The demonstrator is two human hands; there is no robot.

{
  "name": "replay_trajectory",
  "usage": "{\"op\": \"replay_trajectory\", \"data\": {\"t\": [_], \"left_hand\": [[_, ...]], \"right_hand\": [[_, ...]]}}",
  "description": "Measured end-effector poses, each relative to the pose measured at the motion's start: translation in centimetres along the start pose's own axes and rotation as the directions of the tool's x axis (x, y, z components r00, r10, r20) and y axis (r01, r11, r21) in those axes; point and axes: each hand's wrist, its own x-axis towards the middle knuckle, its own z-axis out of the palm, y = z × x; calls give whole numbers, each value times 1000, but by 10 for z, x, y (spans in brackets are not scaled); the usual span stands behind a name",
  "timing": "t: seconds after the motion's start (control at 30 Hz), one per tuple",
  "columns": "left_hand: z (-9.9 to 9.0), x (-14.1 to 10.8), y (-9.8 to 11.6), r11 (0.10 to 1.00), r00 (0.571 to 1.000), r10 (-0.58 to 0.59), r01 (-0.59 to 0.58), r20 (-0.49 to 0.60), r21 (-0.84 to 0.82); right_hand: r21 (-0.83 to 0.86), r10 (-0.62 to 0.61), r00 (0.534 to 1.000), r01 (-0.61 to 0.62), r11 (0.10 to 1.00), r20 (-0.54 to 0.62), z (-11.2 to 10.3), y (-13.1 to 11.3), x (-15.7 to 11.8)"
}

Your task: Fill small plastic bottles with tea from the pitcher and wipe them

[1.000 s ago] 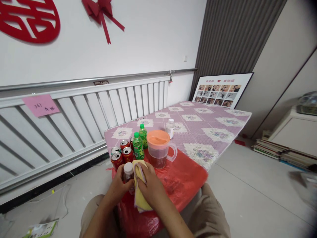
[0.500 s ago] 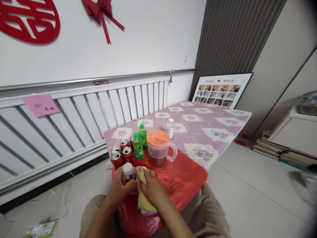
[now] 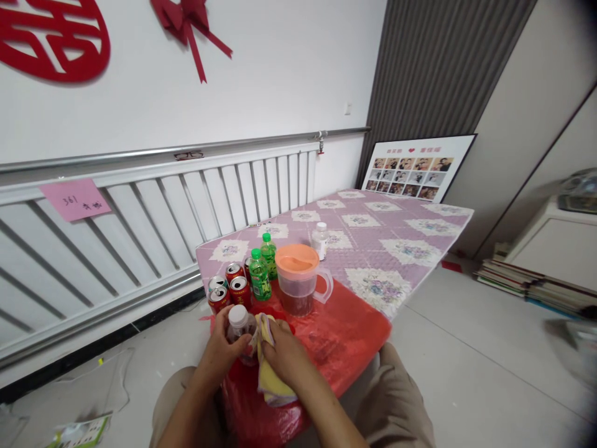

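Observation:
My left hand [image 3: 222, 344] is closed round a clear plastic bottle [image 3: 243, 328] with a white cap, held over the near edge of the red plastic sheet [image 3: 336, 336]. In my right hand [image 3: 285, 351] is a folded yellow cloth [image 3: 272, 381] with a pale purple border, pressed against the bottle's right side. Just beyond my hands stands a clear pitcher [image 3: 298, 292] with an orange lid and dark liquid low inside. Two green bottles [image 3: 260, 278] and several open drink cans [image 3: 239, 292] are grouped left of it.
A small white bottle [image 3: 319, 241] stands behind the pitcher on the flowered tablecloth [image 3: 373, 283]. Along the wall runs a white radiator [image 3: 219, 193]. A photo board [image 3: 415, 168] leans at the table's far end; stacked books [image 3: 508, 280] lie on the right.
The bottle in my left hand has shifted slightly left and tilts a little more. My right hand still presses the cloth against its side. The other items stay put.

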Motion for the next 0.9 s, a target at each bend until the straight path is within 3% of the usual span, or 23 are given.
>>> {"op": "replay_trajectory", "data": {"t": [0.17, 0.47, 0.7, 0.9], "left_hand": [[-10, 4, -5, 999, 997, 0, 4, 74, -54], [-9, 7, -9, 991, 983, 13, 11, 180, -136], [-14, 8, -9, 990, 982, 7, 20, 188, -139], [-11, 8, -8, 991, 985, 0, 23, 175, -129]], "right_hand": [[-34, 2, 999, 0, 999, 39, 1, 4, -3], [71, -156, 984, 162, 984, -91, -16, -19, 7], [8, -114, 993, 114, 993, 9, -7, 0, 22], [-97, 10, 997, -2, 995, 82, -4, 13, 8]]}}
